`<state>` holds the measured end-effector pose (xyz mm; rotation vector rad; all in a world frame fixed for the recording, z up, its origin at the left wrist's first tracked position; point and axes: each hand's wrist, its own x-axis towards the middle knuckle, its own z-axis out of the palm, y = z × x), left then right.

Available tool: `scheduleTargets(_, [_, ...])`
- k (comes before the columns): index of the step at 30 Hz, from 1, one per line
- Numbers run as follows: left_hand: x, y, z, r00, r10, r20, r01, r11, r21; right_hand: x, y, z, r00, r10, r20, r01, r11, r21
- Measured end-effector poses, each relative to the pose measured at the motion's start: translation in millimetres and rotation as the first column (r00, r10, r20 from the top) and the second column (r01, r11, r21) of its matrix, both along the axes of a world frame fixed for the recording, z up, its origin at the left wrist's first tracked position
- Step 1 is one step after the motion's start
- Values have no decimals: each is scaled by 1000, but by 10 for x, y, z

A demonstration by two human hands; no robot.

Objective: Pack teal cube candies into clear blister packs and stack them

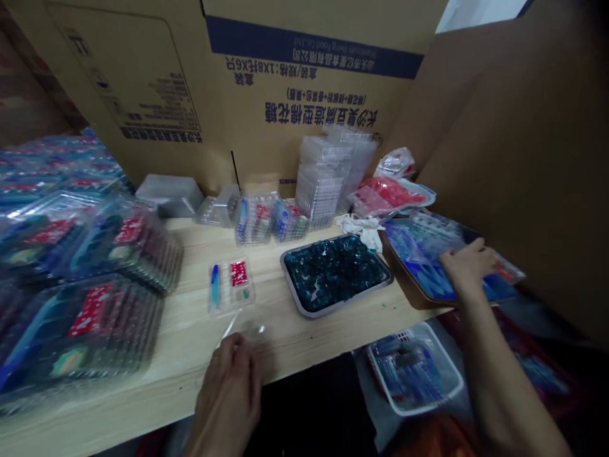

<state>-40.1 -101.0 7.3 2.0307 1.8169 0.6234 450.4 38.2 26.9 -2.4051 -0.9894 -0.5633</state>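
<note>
At the table's front edge, my left hand [231, 377] has its fingers closed at a clear plastic piece [254, 327], blurred and barely visible. My right hand [469, 263] reaches over a cardboard box [421, 299] of blue pieces and clear plastic packets [435, 235] on the right. Its fingers curl down among them, and what they hold is hidden. Beyond my left hand lies a clear compartment tray [231, 285] with a blue pen-like piece [215, 285], a red spotted packet [238, 273] and a small greenish piece. A grey-rimmed tray [304, 311] of dark teal, glossy pieces sits between my hands.
Stacks of filled clear trays [90, 330] crowd the left. Empty clear trays [323, 184] are stacked at the back, beside a bag of red packets [387, 193]. A large cardboard wall [266, 152] encloses the table. Below the right edge stands a white basket [457, 387] holding blue pieces.
</note>
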Motion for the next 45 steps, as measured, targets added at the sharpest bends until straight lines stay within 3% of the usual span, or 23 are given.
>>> scheduleTargets(2, [159,61,-165,981,-28,-192,13,997,-79,-311,-26,-13,999,35,36,-35,999,13])
scheduleTargets(4, [312,209,-237,951,-26,-309,-17,991,-135,-752,-27,-52,949,315,22,-313,948,-56])
scheduleTargets(5, [375,304,-245,941,-12,-338,-41,988,-147,-986,-17,-82,862,506,-20,-504,855,-118])
scheduleTargets(7, [460,505,-232,936,32,-350,-84,987,-134,-1421,25,-155,719,680,-147,-695,691,-198])
scheduleTargets(8, [479,599,-220,939,53,-340,-99,988,-117,-1608,55,-193,696,691,-196,-718,656,-233])
scheduleTargets(10, [479,751,-197,949,87,-304,-118,989,-84,-1904,124,-258,707,668,-234,-706,641,-301])
scheduleTargets(12, [456,842,-175,955,126,-267,-137,990,-23,-2098,195,-295,725,650,-227,-682,636,-360])
scheduleTargets(14, [457,894,-145,967,130,-221,-118,991,69,-2202,252,-300,687,693,-218,-711,581,-396])
scheduleTargets(16, [521,956,-103,987,37,-159,-16,991,132,-2225,275,-283,602,760,-245,-779,493,-387])
scheduleTargets(18, [665,1076,-61,988,-120,-98,132,983,126,-2178,242,-265,536,792,-291,-834,443,-330])
scheduleTargets(20, [874,1273,-35,971,-232,-55,237,966,106,-2085,136,-265,554,770,-317,-831,485,-272])
scheduleTargets(22, [1110,1517,-35,958,-284,-31,286,951,122,-1988,-35,-289,634,705,-318,-774,576,-263])
scheduleTargets(24, [1328,1752,-62,939,-344,-3,341,930,137,-1928,-228,-330,695,646,-315,-719,628,-298])
scheduleTargets(29, [1548,2052,-191,906,-409,112,405,912,60,-2044,-486,-421,737,613,-286,-669,601,-437])
scheduleTargets(31, [1501,2085,-237,910,-379,168,373,925,64,-2146,-461,-456,741,611,-278,-662,600,-448])
scheduleTargets(33, [1422,2115,-271,884,-277,375,284,958,39,-2240,-389,-503,728,619,-295,-683,617,-390])
scheduleTargets(36, [1309,2164,-300,725,-87,683,193,978,-80,-2335,-237,-586,676,653,-341,-728,663,-175])
scheduleTargets(40, [1117,2138,-281,589,15,808,213,961,-174,-2380,-112,-632,626,708,-328,-720,686,107])
scheduleTargets(42, [938,2072,-235,535,57,843,199,961,-191,-2397,-137,-623,632,712,-307,-723,684,97])
scheduleTargets(45, [547,1950,-143,457,99,884,160,968,-191,-2452,-233,-605,630,722,-287,-766,638,-76])
